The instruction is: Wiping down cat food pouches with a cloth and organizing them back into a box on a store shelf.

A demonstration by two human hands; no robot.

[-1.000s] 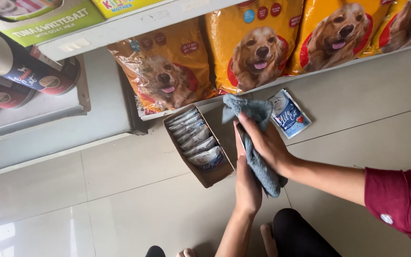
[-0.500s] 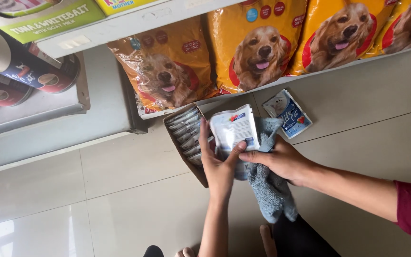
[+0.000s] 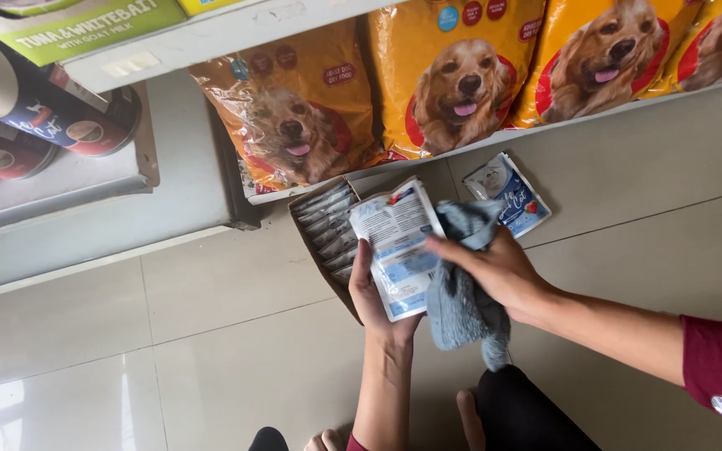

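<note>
My left hand [image 3: 375,302] holds up a white and blue food pouch [image 3: 395,242] by its lower edge, back side facing me. My right hand [image 3: 495,269] grips a blue-grey cloth [image 3: 460,306] and presses it against the pouch's right side. Just behind the pouch an open cardboard box [image 3: 321,250] on the floor holds several more pouches standing in a row. Another pouch [image 3: 509,194] lies flat on the tiles to the right.
Orange dog food bags [image 3: 453,79] stand on the lowest white shelf [image 3: 428,154] ahead. Cans [image 3: 39,113] lie on a grey shelf unit at the left. Pale floor tiles [image 3: 169,351] spread below. My dark knee [image 3: 528,413] and foot are at the bottom.
A second ago both hands were on the cloth alone. My left hand then took up a pouch, and my right hand has brought the cloth onto it.
</note>
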